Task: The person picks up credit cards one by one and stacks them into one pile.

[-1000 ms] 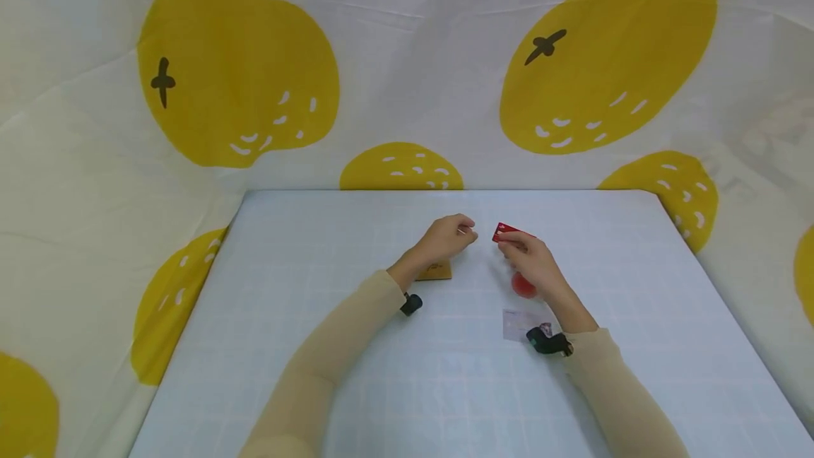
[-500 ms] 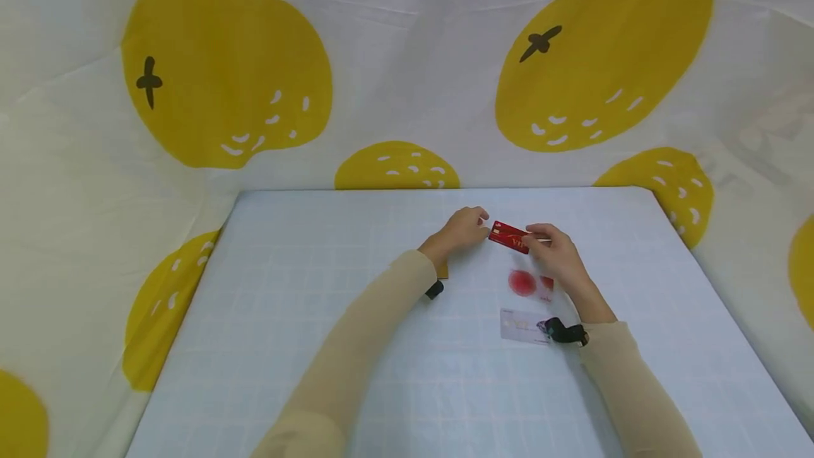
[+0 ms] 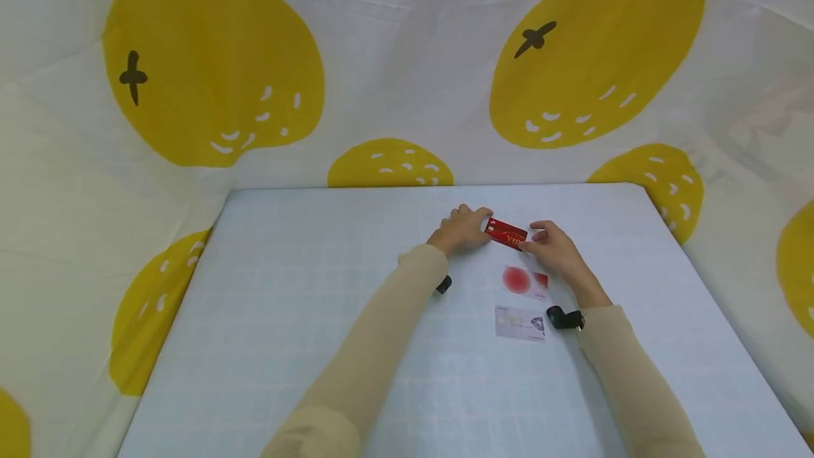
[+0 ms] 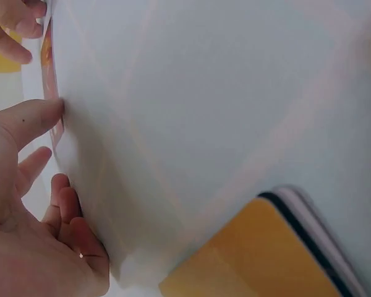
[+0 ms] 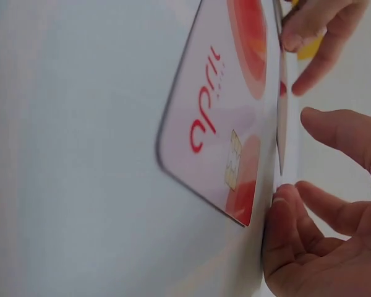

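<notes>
A red card (image 3: 507,234) with gold "VIP" lettering and a chip lies between my two hands, seen nearly edge-on in the wrist views. At its left end is my left hand (image 3: 466,226), the thumb at the near corner and the index finger stretched along the far side. My right hand (image 3: 555,249) is at the right end, with the fingers spread. In the right wrist view its thumb (image 5: 321,120) stands off the card. Nearer me lie a white card with a red circle (image 3: 517,280) and below that a pale card with a dark emblem (image 3: 518,324).
An orange-yellow item with layered dark and white edges (image 4: 253,253) lies beneath my left wrist, mostly covered by the sleeve in the head view. A pale checked cloth covers the table (image 3: 267,302). Behind rises a white curtain with yellow fruit prints (image 3: 407,76).
My right hand has drawn back right from over the red card, uncovering it and the cards below. My left hand has come right to the red card's left end.
</notes>
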Available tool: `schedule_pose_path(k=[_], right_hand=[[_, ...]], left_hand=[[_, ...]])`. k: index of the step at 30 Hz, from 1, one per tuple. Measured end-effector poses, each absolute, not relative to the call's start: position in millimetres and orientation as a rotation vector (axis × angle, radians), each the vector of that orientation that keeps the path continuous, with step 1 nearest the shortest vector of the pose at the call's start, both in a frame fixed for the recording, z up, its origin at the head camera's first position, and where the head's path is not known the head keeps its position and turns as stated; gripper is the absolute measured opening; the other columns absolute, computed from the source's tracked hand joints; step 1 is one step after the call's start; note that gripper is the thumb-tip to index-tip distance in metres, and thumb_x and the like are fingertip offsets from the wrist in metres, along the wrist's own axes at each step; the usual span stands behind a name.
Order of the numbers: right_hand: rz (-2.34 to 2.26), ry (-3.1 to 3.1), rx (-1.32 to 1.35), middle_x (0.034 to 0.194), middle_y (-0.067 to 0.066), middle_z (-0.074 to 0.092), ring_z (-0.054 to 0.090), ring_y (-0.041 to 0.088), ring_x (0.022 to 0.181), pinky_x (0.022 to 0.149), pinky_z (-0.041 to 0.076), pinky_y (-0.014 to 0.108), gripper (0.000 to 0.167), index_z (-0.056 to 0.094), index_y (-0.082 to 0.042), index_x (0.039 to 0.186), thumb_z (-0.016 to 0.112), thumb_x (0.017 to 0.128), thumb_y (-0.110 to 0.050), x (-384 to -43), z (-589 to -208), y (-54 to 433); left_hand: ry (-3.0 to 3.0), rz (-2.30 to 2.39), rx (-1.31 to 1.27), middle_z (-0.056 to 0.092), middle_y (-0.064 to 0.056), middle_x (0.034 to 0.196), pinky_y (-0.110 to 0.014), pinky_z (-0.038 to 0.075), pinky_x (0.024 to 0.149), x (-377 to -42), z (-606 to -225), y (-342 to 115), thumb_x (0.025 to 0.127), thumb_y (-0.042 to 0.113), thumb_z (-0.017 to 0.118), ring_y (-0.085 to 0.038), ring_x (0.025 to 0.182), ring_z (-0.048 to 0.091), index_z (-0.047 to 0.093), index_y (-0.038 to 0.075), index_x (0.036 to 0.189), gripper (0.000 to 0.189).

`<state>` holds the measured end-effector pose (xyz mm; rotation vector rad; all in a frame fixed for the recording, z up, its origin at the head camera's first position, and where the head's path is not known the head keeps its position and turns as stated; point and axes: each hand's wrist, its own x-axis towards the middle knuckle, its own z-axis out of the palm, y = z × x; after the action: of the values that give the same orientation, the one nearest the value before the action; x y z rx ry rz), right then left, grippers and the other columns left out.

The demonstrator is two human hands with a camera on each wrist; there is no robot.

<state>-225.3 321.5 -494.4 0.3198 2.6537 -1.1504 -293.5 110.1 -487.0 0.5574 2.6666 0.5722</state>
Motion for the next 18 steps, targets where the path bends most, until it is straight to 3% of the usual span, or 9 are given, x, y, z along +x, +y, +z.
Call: schedule_pose_path(k=[18], right_hand=[[-1.01,2.731,0.238,0.126,0.024,0.048,0.047,0.039,0.112,0.094,0.048,0.053,0.059,0.044,0.0,0.139,0.07,0.094,-0.026,-231.6,-498.3,318.9]], left_hand=[[2.636,0.596,0.492,0.047,-0.006,0.123,-0.044,0.04,0.097,-293.1,-483.4,109.9,0.094,0.037,0.068,-0.023,0.112,0.041,0.048,0.034,0.145,0.055]])
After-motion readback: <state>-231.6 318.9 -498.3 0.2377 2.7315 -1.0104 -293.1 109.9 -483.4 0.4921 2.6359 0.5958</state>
